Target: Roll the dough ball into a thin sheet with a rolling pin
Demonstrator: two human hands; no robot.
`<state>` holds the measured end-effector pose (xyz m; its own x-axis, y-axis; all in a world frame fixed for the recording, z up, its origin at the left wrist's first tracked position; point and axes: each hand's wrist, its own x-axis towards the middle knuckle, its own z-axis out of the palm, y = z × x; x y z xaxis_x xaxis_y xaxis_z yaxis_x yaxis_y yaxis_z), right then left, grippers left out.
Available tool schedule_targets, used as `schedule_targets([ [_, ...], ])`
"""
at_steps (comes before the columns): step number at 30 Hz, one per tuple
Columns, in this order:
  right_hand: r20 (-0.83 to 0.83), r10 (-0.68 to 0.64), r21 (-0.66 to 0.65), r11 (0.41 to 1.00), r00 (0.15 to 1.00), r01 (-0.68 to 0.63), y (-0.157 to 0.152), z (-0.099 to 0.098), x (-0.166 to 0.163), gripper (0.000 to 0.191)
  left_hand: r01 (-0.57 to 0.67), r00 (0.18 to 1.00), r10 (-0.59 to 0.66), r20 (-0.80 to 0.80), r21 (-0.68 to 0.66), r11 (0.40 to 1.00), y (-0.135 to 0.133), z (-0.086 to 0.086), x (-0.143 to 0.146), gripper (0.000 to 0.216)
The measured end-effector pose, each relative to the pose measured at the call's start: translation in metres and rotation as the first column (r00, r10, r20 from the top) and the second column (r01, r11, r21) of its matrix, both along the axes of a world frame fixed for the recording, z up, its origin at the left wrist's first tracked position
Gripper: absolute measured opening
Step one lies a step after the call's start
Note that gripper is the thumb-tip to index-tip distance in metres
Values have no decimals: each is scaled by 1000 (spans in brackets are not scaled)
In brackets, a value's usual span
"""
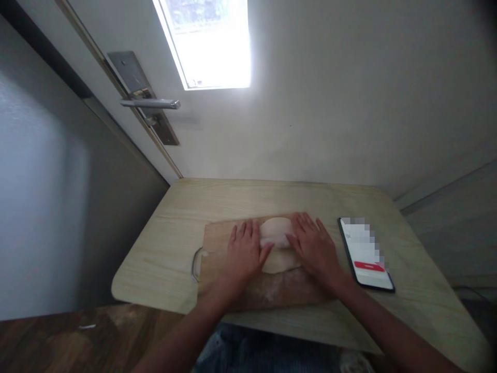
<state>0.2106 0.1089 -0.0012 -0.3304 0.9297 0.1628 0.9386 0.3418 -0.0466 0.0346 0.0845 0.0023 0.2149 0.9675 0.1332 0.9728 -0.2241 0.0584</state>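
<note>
A flat, pale sheet of dough (278,260) lies on a wooden cutting board (267,295) with flour smears. Across the dough runs a short whitish bar (277,240), which looks like a rolling pin; both its ends are hidden under my palms. My left hand (244,251) rests flat over the left end, fingers stretched forward and thumb pointing inward. Over the right end lies my right hand (314,248), its fingers also extended and its thumb on the bar. Neither hand wraps its fingers round the bar.
A phone (367,254) with a lit screen lies right of the board. The board's metal handle (195,264) sticks out left. Behind the light wooden table (155,259) stands a door (310,103) with a lever handle (151,103) and a bright window (213,46).
</note>
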Motion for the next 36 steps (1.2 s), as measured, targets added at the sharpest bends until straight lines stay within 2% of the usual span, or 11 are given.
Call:
schedule_targets([
  [3,-34,33,87,996,999,-30,-40,-8,12,59,25,1000,-24,-18,50,998,-37,-2,3,68],
  [6,-21,56,77,996,998,-54,-41,-9,14,60,47,998,-45,-34,72,996,-37,-4,2,71],
  [8,9,41,25,999,999,-41,-20,-5,8,59,26,999,-24,-34,45,999,-14,-3,1,66],
  [13,60,-29,-101,994,998,35,63,12,-15,59,-35,999,35,6,63,997,72,2,-1,59],
  [16,52,-60,-130,989,997,67,80,15,-20,63,-105,994,104,23,26,994,90,2,-2,61],
  [18,43,-49,-112,992,998,54,63,12,-17,63,-91,996,91,19,20,996,73,2,-2,63],
  [23,-4,75,2,997,997,-75,-23,-3,2,66,64,998,-62,-24,49,997,-12,-2,-3,69],
  [25,-7,86,46,995,996,-85,-35,-7,5,66,88,996,-86,-37,57,994,-23,-3,-2,74],
  [27,1,77,25,997,997,-77,-21,-7,2,65,76,996,-75,-40,41,996,-9,-3,-1,70],
  [33,19,-9,-130,991,1000,11,76,6,-20,63,-62,998,62,23,-7,998,87,-2,1,61],
  [36,15,-59,-134,989,998,60,81,9,-23,62,-107,994,106,37,7,994,90,-1,1,61],
])
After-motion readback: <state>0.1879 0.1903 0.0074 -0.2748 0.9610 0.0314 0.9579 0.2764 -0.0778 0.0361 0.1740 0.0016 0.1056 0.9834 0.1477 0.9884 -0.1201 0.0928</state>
